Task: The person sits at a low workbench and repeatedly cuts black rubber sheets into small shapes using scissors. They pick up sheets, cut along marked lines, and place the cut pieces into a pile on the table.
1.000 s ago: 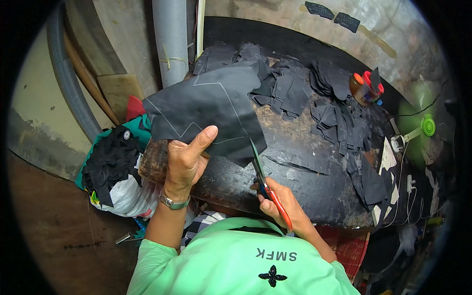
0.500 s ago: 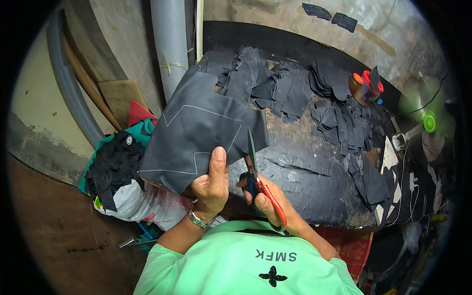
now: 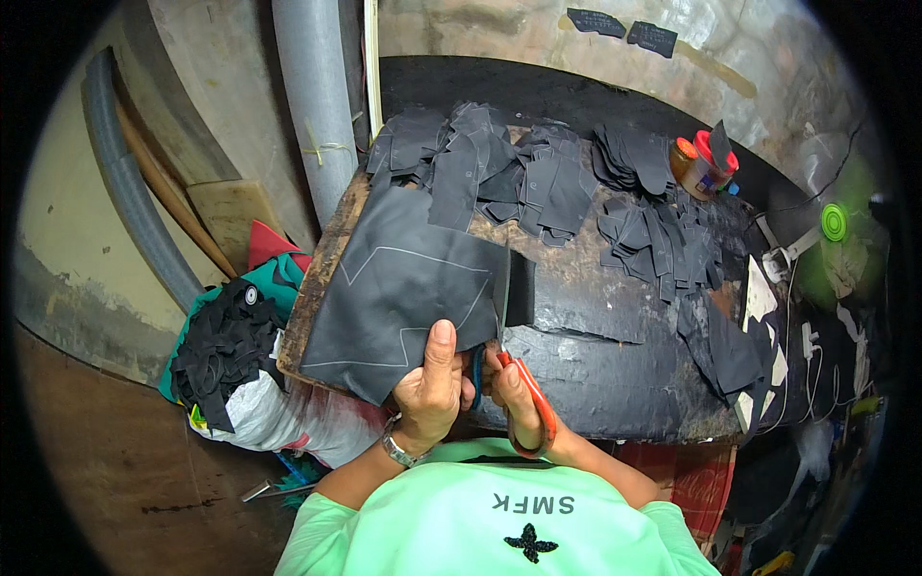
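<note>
My left hand (image 3: 430,392) pinches the near edge of a large black sheet (image 3: 403,288) marked with pale outline lines, thumb on top. The sheet lies over the left part of the dark worktable (image 3: 615,384). My right hand (image 3: 514,396) grips orange-handled scissors (image 3: 523,403), whose blades reach up along the sheet's right edge. The two hands are close together, just above my green shirt.
Several cut black pieces (image 3: 538,178) are heaped at the table's back and right (image 3: 663,240). A small orange-and-red glue jar (image 3: 701,163) stands at the back right. A bag of black scraps (image 3: 226,350) sits on the floor at left. A grey pipe (image 3: 312,106) rises behind.
The black sheet has come down from a raised position onto the table. My left hand has slid right along its near edge, closer to the scissors hand.
</note>
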Action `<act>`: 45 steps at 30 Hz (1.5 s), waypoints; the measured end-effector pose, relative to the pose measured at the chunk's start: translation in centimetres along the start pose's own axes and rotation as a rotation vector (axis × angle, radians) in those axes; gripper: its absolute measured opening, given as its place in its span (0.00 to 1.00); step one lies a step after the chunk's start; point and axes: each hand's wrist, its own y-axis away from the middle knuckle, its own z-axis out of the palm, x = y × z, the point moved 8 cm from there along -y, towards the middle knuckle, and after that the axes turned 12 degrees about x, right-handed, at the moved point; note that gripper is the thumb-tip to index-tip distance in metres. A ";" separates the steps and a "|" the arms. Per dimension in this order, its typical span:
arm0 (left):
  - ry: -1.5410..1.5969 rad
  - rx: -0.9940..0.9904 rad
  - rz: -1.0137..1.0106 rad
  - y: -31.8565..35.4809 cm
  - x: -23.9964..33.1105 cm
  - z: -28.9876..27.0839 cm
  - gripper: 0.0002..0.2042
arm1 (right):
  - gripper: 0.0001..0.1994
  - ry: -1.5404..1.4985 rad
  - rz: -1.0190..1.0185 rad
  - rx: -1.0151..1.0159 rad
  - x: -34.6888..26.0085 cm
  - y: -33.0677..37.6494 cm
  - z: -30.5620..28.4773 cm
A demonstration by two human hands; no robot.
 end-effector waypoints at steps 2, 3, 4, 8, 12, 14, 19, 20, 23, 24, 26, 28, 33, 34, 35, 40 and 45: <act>0.066 0.006 -0.046 -0.1 -0.4 -0.4 0.10 | 0.36 -0.042 0.142 -0.039 1.0 0.6 0.2; 0.119 -0.008 -0.015 -0.3 -0.1 -0.5 0.10 | 0.36 -0.053 0.198 -0.045 1.3 0.9 0.0; 0.021 -0.047 0.149 -1.1 1.1 -0.4 0.08 | 0.37 -0.063 0.232 -0.050 1.5 1.0 -0.1; -0.043 0.030 0.195 -4.3 3.7 -1.7 0.02 | 0.37 -0.018 0.274 -0.157 1.1 1.1 -0.6; -0.007 -0.103 0.106 -4.9 5.9 -1.0 0.02 | 0.35 0.125 0.177 -0.226 0.2 0.9 -0.8; -0.122 -0.121 0.128 -4.7 6.6 -0.8 0.03 | 0.33 0.155 0.097 -0.191 -0.2 0.6 -0.8; -0.321 -0.137 0.154 -4.6 7.0 -1.0 0.07 | 0.28 0.275 0.080 -0.138 0.1 0.8 -1.4; -0.314 -0.141 0.171 -4.6 7.1 -1.0 0.06 | 0.28 0.273 0.103 -0.138 0.3 1.1 -1.5; -0.321 -0.160 0.202 -4.6 7.5 -0.7 0.06 | 0.25 0.242 0.113 -0.095 0.3 1.5 -1.8; -0.347 -0.171 0.198 -4.5 7.7 -0.6 0.06 | 0.26 0.228 0.121 -0.096 0.3 1.5 -1.7; -0.362 -0.214 0.206 -4.1 7.8 0.0 0.05 | 0.29 0.288 0.141 -0.117 0.6 1.4 -1.6; -0.346 -0.279 0.225 -3.1 7.8 0.6 0.06 | 0.25 0.234 0.051 -0.105 -0.2 0.6 -1.4; -0.390 -0.326 0.161 -2.9 7.2 0.6 0.14 | 0.24 0.214 0.044 -0.123 -0.9 0.7 -1.1; -0.396 -0.331 0.161 -3.0 7.2 0.5 0.14 | 0.27 0.234 0.076 -0.130 -0.8 1.0 -1.1; -0.402 -0.335 0.161 -3.1 7.1 0.4 0.14 | 0.30 0.253 0.108 -0.138 -0.7 1.4 -1.1; -0.415 -0.402 0.199 -3.0 6.8 0.7 0.10 | 0.29 0.184 0.120 -0.120 -0.8 1.1 -0.8; -0.609 -0.531 0.349 -2.4 6.7 0.7 0.10 | 0.21 0.148 -0.114 -0.090 -2.8 -0.4 -0.7</act>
